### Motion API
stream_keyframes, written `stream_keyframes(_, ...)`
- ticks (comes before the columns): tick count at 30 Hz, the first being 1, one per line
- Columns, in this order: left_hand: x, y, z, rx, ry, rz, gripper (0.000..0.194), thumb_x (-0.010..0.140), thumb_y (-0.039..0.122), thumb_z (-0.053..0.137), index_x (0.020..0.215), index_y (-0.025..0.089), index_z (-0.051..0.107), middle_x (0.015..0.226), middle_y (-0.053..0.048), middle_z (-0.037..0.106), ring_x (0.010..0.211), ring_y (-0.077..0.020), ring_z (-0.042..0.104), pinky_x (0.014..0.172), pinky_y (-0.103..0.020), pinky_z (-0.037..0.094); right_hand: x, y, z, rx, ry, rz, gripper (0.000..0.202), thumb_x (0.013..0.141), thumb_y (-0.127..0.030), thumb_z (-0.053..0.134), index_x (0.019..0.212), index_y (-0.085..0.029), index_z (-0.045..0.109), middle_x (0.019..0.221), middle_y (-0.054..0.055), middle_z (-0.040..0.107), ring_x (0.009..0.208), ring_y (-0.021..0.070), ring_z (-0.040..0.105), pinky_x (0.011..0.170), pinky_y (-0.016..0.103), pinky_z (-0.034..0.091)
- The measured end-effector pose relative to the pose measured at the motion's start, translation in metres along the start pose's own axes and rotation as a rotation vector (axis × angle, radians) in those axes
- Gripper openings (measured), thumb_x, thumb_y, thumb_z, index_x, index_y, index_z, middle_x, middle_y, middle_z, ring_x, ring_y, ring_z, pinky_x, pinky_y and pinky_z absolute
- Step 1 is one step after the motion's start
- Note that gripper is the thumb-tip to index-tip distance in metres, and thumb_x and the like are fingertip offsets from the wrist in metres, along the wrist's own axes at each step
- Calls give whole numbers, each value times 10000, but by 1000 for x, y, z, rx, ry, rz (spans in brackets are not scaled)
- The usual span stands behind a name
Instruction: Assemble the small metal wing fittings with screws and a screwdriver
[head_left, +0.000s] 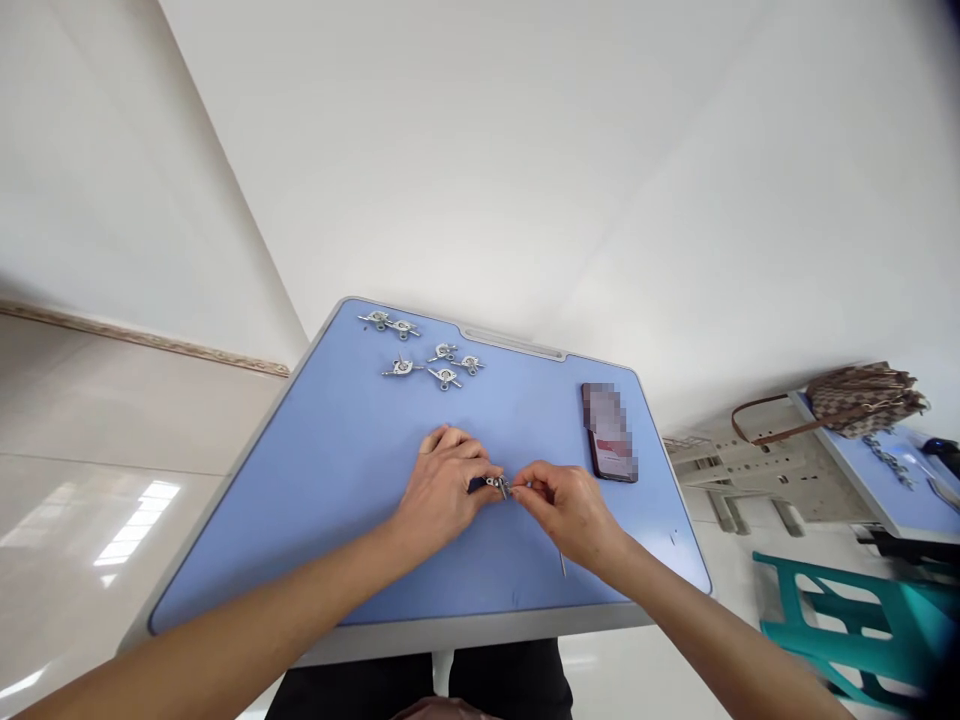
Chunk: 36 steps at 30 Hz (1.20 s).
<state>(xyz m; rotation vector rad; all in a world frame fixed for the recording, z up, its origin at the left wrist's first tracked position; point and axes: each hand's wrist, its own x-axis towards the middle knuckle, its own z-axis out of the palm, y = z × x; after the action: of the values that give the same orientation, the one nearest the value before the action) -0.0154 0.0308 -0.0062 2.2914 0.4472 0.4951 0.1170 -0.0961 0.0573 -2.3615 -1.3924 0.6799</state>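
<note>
My left hand [448, 487] is closed on a small silvery metal fitting [498, 485] just above the blue tabletop, gripping it between thumb and fingers. From the other side, my right hand [566, 508] meets the fitting with thumb and forefinger pinched together; what sits in that pinch is too small to make out. A thin rod [562, 564] shows below my right hand, its upper part hidden. Farther back lie several similar metal fittings with rounded middles and thin arms, among them one fitting [445, 378] nearest my hands and another fitting [403, 367] to its left.
The blue table [322, 450] has a raised pale rim and stands by a white wall. A phone [611, 435] lies at its right. Beyond are a second table [874, 480] with a checked bag [859, 398] and metal pieces, and a green plastic stool [855, 620].
</note>
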Motion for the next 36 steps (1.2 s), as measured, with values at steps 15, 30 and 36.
stream_keyframes(15, -1, 1, -1, -45, 14, 7, 177, 893, 290, 627, 755, 230, 719, 815, 5, 678, 935, -195, 522, 1042, -456, 253, 36, -48, -12, -268, -185, 216, 46, 757, -254, 649, 715, -237, 647, 607, -50, 600, 583, 110, 474, 554, 246, 261)
stream_keyframes(30, 0, 0, -1, -58, 10, -10, 47, 810, 273, 730, 766, 258, 733, 783, 20, 669, 917, -199, 516, 1019, -451, 271, 52, -28, -9, 39, -267, 237, 160, 675, -242, 677, 734, -205, 533, 567, -91, 496, 519, 72, 417, 492, 214, 281)
stream_keyframes(36, -1, -1, 1, -55, 25, -6, 46, 826, 281, 713, 796, 273, 748, 775, 16, 674, 928, -202, 530, 1039, -470, 269, 38, -16, -15, 141, -214, 156, 238, 779, -408, 625, 745, -207, 502, 580, -83, 423, 539, 83, 361, 496, 219, 277)
